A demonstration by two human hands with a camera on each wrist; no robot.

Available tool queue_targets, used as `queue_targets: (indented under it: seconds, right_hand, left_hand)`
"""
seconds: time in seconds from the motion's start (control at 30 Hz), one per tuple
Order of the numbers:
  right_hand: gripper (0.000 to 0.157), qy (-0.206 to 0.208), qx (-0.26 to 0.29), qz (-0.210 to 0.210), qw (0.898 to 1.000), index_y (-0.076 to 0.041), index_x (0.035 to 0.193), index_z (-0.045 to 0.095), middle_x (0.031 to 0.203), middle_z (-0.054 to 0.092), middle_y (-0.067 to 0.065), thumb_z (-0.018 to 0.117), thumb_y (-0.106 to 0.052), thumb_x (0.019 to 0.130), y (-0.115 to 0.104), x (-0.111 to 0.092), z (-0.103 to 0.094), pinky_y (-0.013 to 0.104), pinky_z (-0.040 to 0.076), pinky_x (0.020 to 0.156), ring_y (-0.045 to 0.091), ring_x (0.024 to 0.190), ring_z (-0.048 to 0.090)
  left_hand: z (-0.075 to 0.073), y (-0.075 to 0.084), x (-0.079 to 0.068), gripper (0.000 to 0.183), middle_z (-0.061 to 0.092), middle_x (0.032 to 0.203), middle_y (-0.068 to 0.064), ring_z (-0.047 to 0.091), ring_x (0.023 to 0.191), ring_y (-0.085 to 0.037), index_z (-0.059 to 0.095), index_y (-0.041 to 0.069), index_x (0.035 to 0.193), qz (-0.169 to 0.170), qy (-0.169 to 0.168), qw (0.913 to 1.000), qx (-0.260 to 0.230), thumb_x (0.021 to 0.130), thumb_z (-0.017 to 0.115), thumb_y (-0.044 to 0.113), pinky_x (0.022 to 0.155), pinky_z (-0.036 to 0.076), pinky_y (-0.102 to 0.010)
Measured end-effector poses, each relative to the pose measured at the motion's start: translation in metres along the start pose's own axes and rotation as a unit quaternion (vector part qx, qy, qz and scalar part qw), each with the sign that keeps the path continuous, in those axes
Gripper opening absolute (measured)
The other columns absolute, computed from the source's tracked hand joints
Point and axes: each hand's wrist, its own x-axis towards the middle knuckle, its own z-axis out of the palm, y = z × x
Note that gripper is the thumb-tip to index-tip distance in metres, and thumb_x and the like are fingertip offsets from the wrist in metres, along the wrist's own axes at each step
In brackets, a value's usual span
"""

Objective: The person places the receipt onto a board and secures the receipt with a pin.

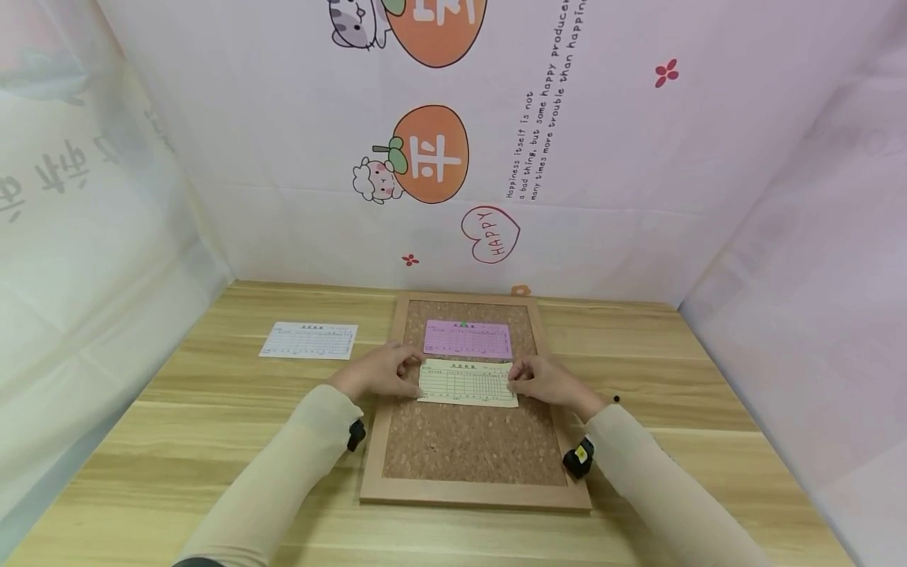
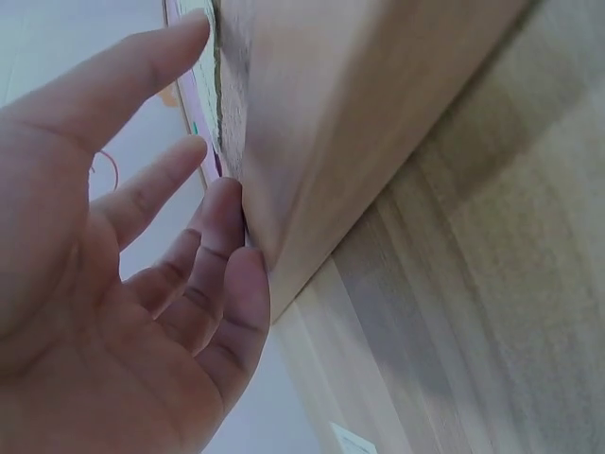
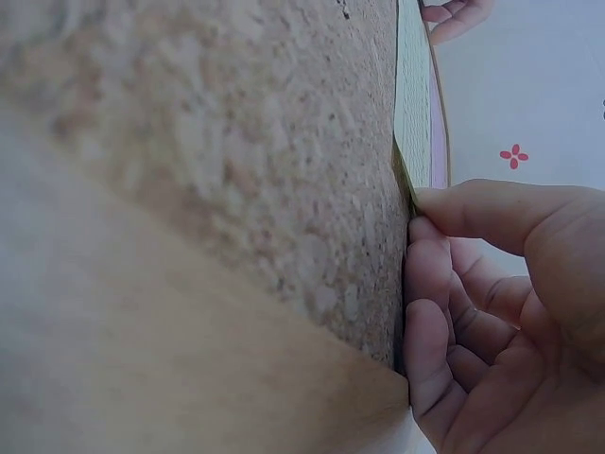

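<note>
In the head view, a yellow printed form slip (image 1: 468,384) lies over the cork board (image 1: 475,449), just below a purple slip (image 1: 468,340) with a green pin (image 1: 463,324) at its top edge. My right hand (image 1: 549,383) pinches the yellow slip's right edge between thumb and fingers; the right wrist view shows that corner lifted a little off the cork. At the slip's left edge is my left hand (image 1: 379,372), its thumb (image 2: 180,47) touching the paper and its other fingers loosely bent beside the board's frame.
A white slip (image 1: 309,340) lies on the wooden table (image 1: 177,409) left of the board. One small black round object (image 1: 616,398) sits to the right of the frame. Behind the table hangs a printed white cloth (image 1: 602,157), with more cloth at both sides.
</note>
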Motion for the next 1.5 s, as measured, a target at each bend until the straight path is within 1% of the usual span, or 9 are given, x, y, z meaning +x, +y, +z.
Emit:
queue_targets:
  seconds: [0.1, 0.23, 0.4, 0.67, 0.9, 1.03, 1.13, 1.3, 1.5]
  right_hand:
    - [0.008, 0.000, 0.000, 0.004, 1.000, -0.002, 0.098, 0.066, 0.086, 0.061, 0.006, 0.067, -0.009, 0.096, 0.000, 0.000, 0.000, 0.026, 0.042, 0.058, 0.015, 0.070, 0.051]
    - [0.009, -0.001, -0.002, 0.005, 1.000, -0.001, 0.099, 0.066, 0.086, 0.061, 0.006, 0.067, -0.009, 0.096, 0.000, -0.001, 0.000, 0.026, 0.043, 0.059, 0.015, 0.071, 0.051]
    - [0.010, 0.001, -0.003, -0.004, 1.000, 0.000, 0.100, 0.066, 0.086, 0.062, 0.007, 0.067, -0.010, 0.095, 0.000, -0.001, -0.001, 0.027, 0.043, 0.059, 0.015, 0.071, 0.052]
    - [0.010, 0.004, 0.000, -0.012, 1.000, 0.000, 0.099, 0.065, 0.087, 0.061, 0.007, 0.068, -0.008, 0.094, 0.001, -0.001, 0.000, 0.027, 0.043, 0.060, 0.016, 0.072, 0.052]
    - [0.011, -0.007, 0.004, -0.008, 1.000, -0.001, 0.100, 0.066, 0.087, 0.061, 0.007, 0.069, -0.010, 0.094, 0.003, 0.000, -0.002, 0.029, 0.045, 0.062, 0.017, 0.073, 0.053]
    - [0.013, -0.023, 0.024, -0.006, 0.999, 0.000, 0.104, 0.065, 0.086, 0.061, 0.008, 0.066, -0.011, 0.096, 0.005, -0.001, -0.006, 0.029, 0.047, 0.061, 0.018, 0.072, 0.055]
    - [0.017, -0.032, 0.039, -0.011, 0.999, 0.002, 0.108, 0.063, 0.087, 0.061, 0.011, 0.064, -0.011, 0.098, 0.004, -0.005, -0.010, 0.030, 0.048, 0.061, 0.020, 0.073, 0.056]
    - [0.022, -0.037, 0.059, -0.009, 0.998, 0.006, 0.114, 0.062, 0.093, 0.062, 0.015, 0.062, -0.010, 0.099, 0.002, -0.011, -0.018, 0.035, 0.052, 0.066, 0.025, 0.078, 0.059]
    - [0.027, -0.030, 0.053, -0.018, 0.998, 0.006, 0.118, 0.062, 0.103, 0.064, 0.016, 0.062, -0.015, 0.100, 0.005, -0.018, -0.030, 0.044, 0.056, 0.075, 0.030, 0.088, 0.064]
  left_hand:
    - [0.000, 0.002, 0.000, 0.058, 0.054, 0.118, -0.010, 0.052, 0.100, -0.022, 0.059, 0.007, 0.135, -0.005, -0.003, 0.9999, 0.012, 0.084, 0.082, 0.023, 0.090, 0.047, -0.041]
    - [0.000, 0.004, 0.000, 0.059, 0.053, 0.118, -0.010, 0.052, 0.101, -0.022, 0.059, 0.006, 0.135, -0.008, -0.008, 0.9998, 0.017, 0.084, 0.083, 0.023, 0.090, 0.047, -0.040]
    - [0.000, 0.004, 0.000, 0.059, 0.054, 0.119, -0.010, 0.053, 0.103, -0.023, 0.059, 0.006, 0.136, -0.012, -0.008, 0.9997, 0.020, 0.085, 0.083, 0.023, 0.092, 0.047, -0.041]
    - [0.001, 0.005, 0.000, 0.059, 0.054, 0.118, -0.009, 0.052, 0.102, -0.022, 0.059, 0.008, 0.136, -0.017, -0.009, 0.9992, 0.034, 0.085, 0.083, 0.025, 0.091, 0.047, -0.041]
    - [0.001, 0.007, -0.001, 0.060, 0.053, 0.120, -0.008, 0.053, 0.104, -0.022, 0.059, 0.010, 0.138, -0.024, -0.006, 0.9991, 0.033, 0.085, 0.083, 0.026, 0.093, 0.047, -0.042]
    - [0.000, 0.008, -0.001, 0.060, 0.053, 0.122, -0.009, 0.053, 0.105, -0.023, 0.059, 0.009, 0.138, -0.022, -0.006, 0.9992, 0.033, 0.085, 0.083, 0.026, 0.093, 0.047, -0.043]
    - [0.000, 0.008, -0.001, 0.060, 0.054, 0.121, -0.009, 0.053, 0.105, -0.023, 0.059, 0.008, 0.138, -0.018, -0.006, 0.9992, 0.035, 0.085, 0.082, 0.026, 0.093, 0.047, -0.043]
    - [0.001, 0.006, -0.001, 0.060, 0.053, 0.120, -0.009, 0.053, 0.103, -0.023, 0.059, 0.007, 0.137, -0.016, -0.006, 0.9994, 0.031, 0.085, 0.083, 0.025, 0.092, 0.048, -0.042]
    - [0.001, 0.007, -0.001, 0.059, 0.052, 0.121, -0.009, 0.052, 0.103, -0.022, 0.059, 0.009, 0.137, -0.022, -0.006, 0.9992, 0.032, 0.086, 0.082, 0.025, 0.092, 0.047, -0.042]
